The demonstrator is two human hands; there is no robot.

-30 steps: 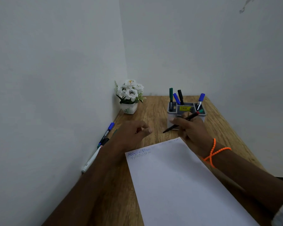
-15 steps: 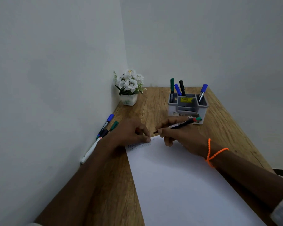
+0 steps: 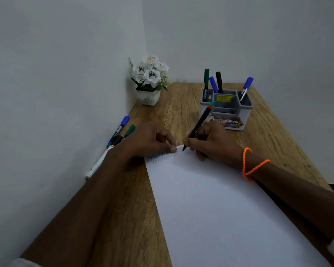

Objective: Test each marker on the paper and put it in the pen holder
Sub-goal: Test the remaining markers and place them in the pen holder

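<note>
One light, rigid marker [image 3: 198, 126] is being gripped low on its barrel by the right hand [image 3: 213, 142], its tip meeting the paper [image 3: 220, 209]; the left hand [image 3: 148, 140], fingers curled, is pressing the thin sheet's far corner. Its smooth barrel is likely favouring this pinch near the tip

Both arms reach forward and the hands nearly meet. The left hand [image 3: 150, 140] lies palm down with its fingers curled under and its thumb flat on the paper [image 3: 229, 209]. The right hand [image 3: 213, 141] pinches a marker [image 3: 200, 124], tip down, with an orange band on the wrist
</note>
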